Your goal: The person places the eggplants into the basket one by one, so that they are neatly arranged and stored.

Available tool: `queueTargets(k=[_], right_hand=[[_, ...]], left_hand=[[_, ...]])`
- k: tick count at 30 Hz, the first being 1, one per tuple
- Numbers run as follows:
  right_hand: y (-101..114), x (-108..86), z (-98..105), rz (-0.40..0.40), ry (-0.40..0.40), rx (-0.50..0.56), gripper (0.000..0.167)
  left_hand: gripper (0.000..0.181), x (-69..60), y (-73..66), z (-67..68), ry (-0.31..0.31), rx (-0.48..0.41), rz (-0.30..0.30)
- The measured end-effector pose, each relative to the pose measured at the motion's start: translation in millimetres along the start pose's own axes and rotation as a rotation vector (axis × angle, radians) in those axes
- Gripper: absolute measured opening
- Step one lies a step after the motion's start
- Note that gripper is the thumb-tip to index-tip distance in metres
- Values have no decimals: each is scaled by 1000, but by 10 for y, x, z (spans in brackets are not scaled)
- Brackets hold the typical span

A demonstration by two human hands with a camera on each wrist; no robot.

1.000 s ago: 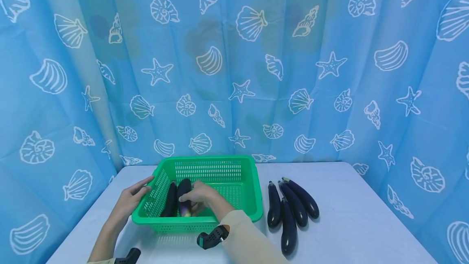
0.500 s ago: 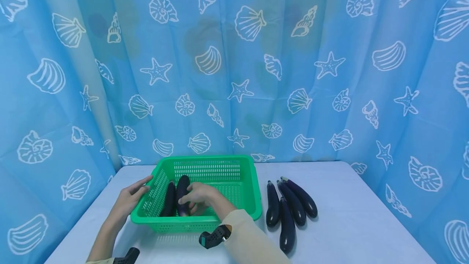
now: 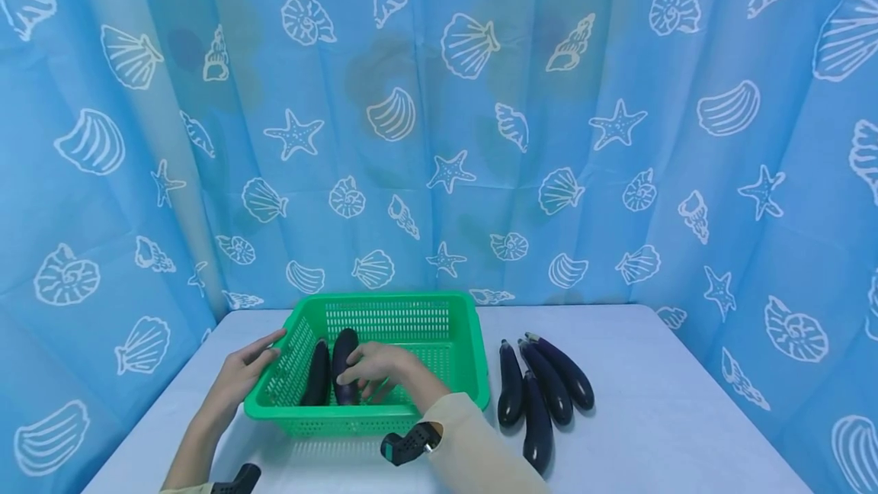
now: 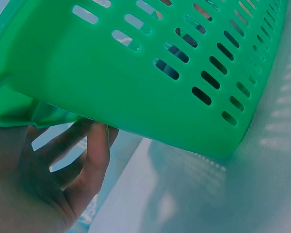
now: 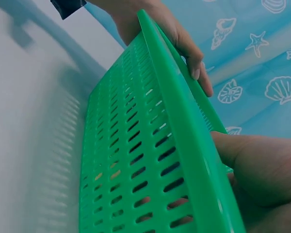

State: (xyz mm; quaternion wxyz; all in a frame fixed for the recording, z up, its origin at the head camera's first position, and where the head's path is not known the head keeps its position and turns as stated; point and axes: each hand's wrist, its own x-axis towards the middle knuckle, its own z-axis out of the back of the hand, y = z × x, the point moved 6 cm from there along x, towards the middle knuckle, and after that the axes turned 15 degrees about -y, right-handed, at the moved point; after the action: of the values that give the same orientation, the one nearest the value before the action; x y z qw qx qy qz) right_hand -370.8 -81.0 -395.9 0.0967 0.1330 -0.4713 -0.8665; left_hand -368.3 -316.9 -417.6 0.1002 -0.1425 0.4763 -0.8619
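In the head view my left hand point(image 3: 236, 380) grips the left rim of the green basket point(image 3: 343, 424); in the left wrist view its thumb and fingers point(image 4: 99, 150) meet at the basket edge point(image 4: 116, 92). Two dark eggplants lie side by side inside, one by the left wall point(image 3: 317, 376), the other point(image 3: 344, 349) just right of it. Over the front of the basket, my right hand point(image 3: 387, 368) has its thumb at the second eggplant, its other fingers loosely spread to the right. The right wrist view shows this hand point(image 5: 269, 170) partly behind the rim point(image 5: 184, 121).
Several eggplants lie grouped on the white table point(image 3: 658, 402) right of the basket, among them a front one point(image 3: 538, 425) and a rightmost one point(image 3: 565, 372). A blue shell-patterned curtain point(image 3: 439, 136) stands behind the table and along both sides.
My right hand has shifted slightly right and its fingers have loosened from around the second eggplant, whose pale lower end no longer shows. My left hand stays at the rim.
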Motion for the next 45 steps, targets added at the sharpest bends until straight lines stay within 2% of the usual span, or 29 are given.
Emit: queueTargets(k=[7,16,31,45], right_hand=[[-36,22,40,27,34,-36,44],[-80,-19,179,86,87,-120,48],[-245,-109,473,128,110,-130,49],[-260,-170,560,159,114,-107,45]], left_hand=[[55,-6,-4,10,2,-2,-1],[56,-5,7,12,-7,-9,-4],[53,22,-40,-41,-6,-12,-22],[53,-19,-9,20,-12,6,-32]])
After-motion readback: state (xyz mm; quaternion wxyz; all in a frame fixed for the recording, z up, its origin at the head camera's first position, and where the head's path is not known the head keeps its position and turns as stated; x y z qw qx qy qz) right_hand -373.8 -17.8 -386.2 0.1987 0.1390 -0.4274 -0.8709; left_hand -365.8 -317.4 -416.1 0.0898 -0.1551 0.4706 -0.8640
